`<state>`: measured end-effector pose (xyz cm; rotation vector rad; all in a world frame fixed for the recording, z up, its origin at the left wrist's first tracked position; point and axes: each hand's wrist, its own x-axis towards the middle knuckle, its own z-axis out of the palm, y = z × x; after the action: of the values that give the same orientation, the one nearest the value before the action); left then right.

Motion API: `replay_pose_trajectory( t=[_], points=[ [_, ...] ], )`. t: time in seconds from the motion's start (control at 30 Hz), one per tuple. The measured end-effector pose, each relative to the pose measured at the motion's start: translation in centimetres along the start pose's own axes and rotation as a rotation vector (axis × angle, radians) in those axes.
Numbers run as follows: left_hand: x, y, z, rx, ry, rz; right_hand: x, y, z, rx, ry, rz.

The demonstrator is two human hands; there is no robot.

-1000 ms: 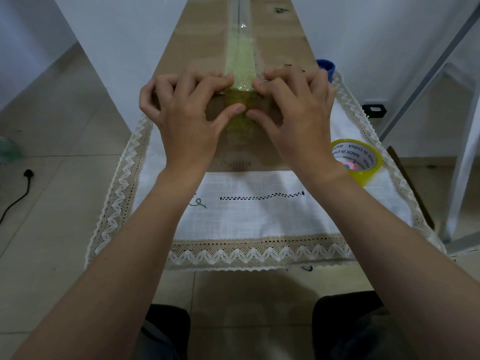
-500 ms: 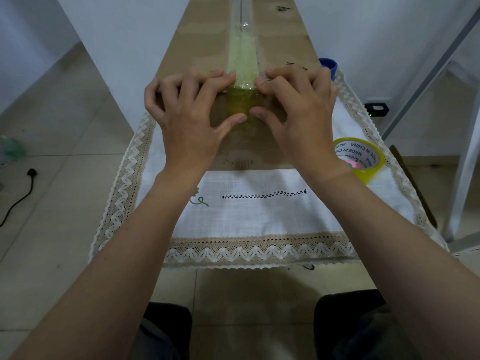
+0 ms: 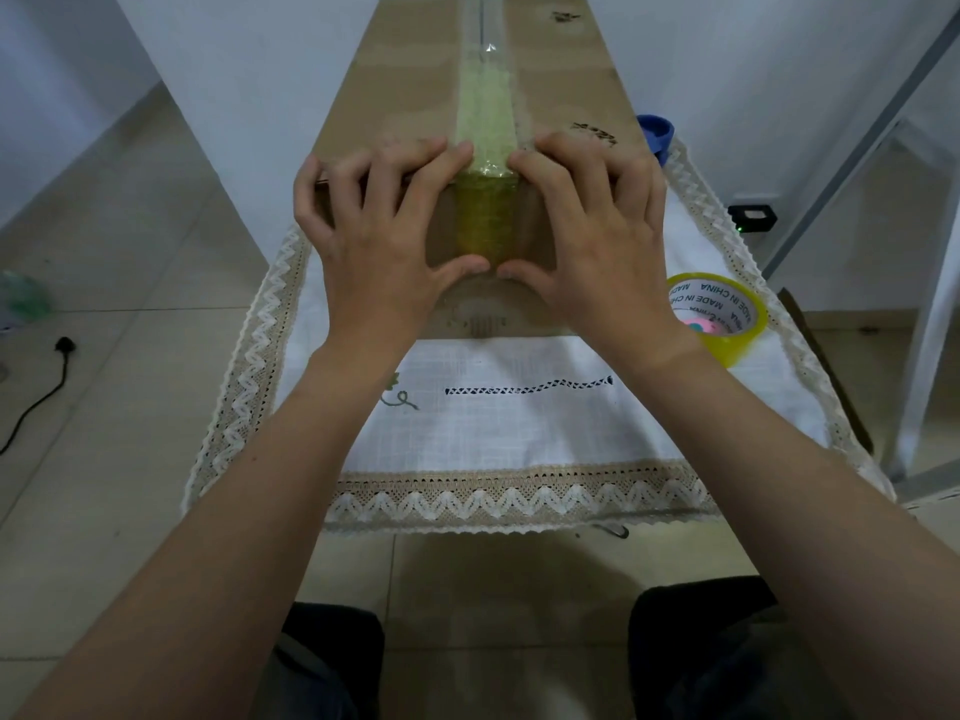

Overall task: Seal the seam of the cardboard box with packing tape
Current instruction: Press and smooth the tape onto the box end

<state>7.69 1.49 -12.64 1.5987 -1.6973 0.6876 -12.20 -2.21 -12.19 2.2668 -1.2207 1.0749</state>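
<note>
A long cardboard box [image 3: 405, 70] lies on the table and runs away from me. A yellowish strip of packing tape [image 3: 485, 106] covers its top seam and folds down over the near end face. My left hand [image 3: 379, 241] and my right hand [image 3: 597, 236] clasp the near top edge on either side of the strip. The fingers curl onto the top. Both thumbs press the front face at the tape's lower end, almost touching each other.
The yellow tape roll [image 3: 727, 324] lies on the white lace-edged tablecloth [image 3: 519, 433], right of the box. A blue object [image 3: 655, 132] peeks out behind my right hand. A metal frame [image 3: 857, 148] stands at right, and a black cable [image 3: 47, 387] lies on the floor at left.
Both thumbs have slid down the box's front face and come closer together at the tape's lower end. The fingers stay on the top edge.
</note>
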Motion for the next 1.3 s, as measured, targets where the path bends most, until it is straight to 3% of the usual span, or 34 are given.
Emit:
replay_pose_trajectory(
  t=[0.2,0.57,0.77,0.97,1.3],
  points=[
    [0.4,-0.2,-0.5,0.003,-0.027,0.002,0.1,-0.2,-0.1,0.024,0.01,0.016],
    [1.7,1.4,0.3,-0.289,0.237,-0.206,2.2,-2.1,-0.4,0.123,0.148,0.219],
    [2.2,2.1,0.5,-0.353,0.263,-0.292,2.8,-2.6,-0.2,0.141,0.186,0.275],
    [2.0,0.8,0.4,-0.303,0.224,-0.155,2.9,-2.0,-0.1,0.154,0.177,0.246],
    [0.3,-1.2,-0.3,-0.027,-0.013,0.03,0.4,-0.9,0.9,0.021,0.065,0.099]
  ],
)
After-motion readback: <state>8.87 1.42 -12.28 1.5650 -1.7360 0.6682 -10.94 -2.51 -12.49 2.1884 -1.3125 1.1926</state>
